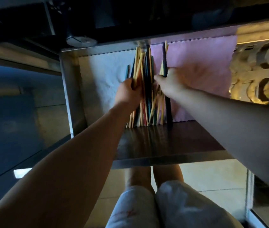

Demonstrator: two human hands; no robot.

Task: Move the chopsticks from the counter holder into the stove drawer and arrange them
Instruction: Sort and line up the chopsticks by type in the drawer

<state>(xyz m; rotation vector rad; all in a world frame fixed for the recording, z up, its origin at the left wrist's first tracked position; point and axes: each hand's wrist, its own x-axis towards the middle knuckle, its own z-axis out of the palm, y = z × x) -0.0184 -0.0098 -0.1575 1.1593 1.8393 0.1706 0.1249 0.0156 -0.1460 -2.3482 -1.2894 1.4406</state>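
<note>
A shiny stainless-steel stove drawer (67, 96) stands pulled open below a dark stove front, and its polished front wall mirrors what lies inside. Two cloths line its floor: a white textured cloth (101, 76) on the left half and a pink cloth (204, 69) with a zigzag edge on the right half, meeting near the middle. Both bare forearms reach in from the near side. Below the drawer are the person's knees in pale shorts (130, 208) over a beige tiled floor (212, 178). The chopsticks (147, 89), a loose heap of pale wooden, yellow, dark blue, teal and reddish sticks, lie lengthwise in the middle of the drawer along the seam of the two cloths, their near ends against the front wall and their far ends close to the back wall, several crossing one another. The left hand (127, 92) is at the left side of the heap, and its grip is curled round a small bundle of pale sticks. The right hand (170, 81) is at the heap's right side, thumb pointing toward the pile, with a dark blue chopstick (164, 60) and a yellow one running under it; it is blurred, so I cannot tell whether its grip holds them or only rests on them.
</note>
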